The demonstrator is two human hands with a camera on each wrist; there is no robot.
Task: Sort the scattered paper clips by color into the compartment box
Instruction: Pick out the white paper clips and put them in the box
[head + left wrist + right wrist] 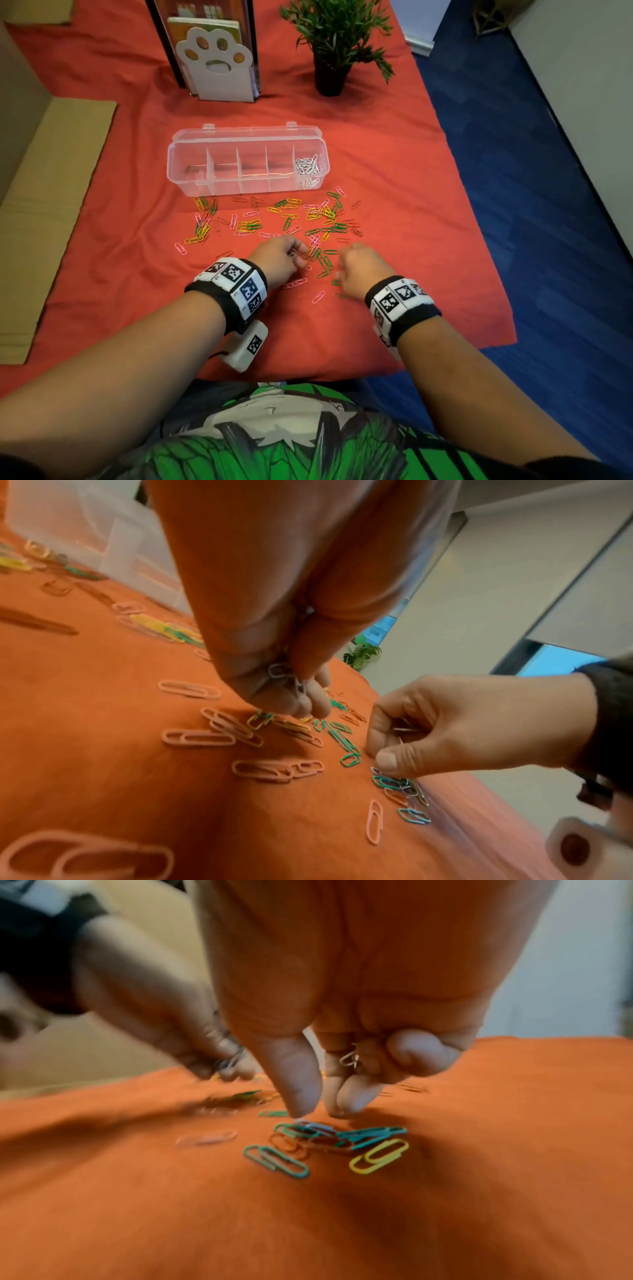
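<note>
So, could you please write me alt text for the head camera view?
Two hands, the left hand and right hand, pick at coloured paper clips scattered on a red cloth. Beyond them a clear compartment box lies open, white clips in its rightmost section only.

Both wrists: black wristbands (pixel 236 308) carrying white blocks printed with black square codes; white camera unit (pixel 248 346) with black cable under left wrist. Green, white, black printed shirt (pixel 291 435)
</note>
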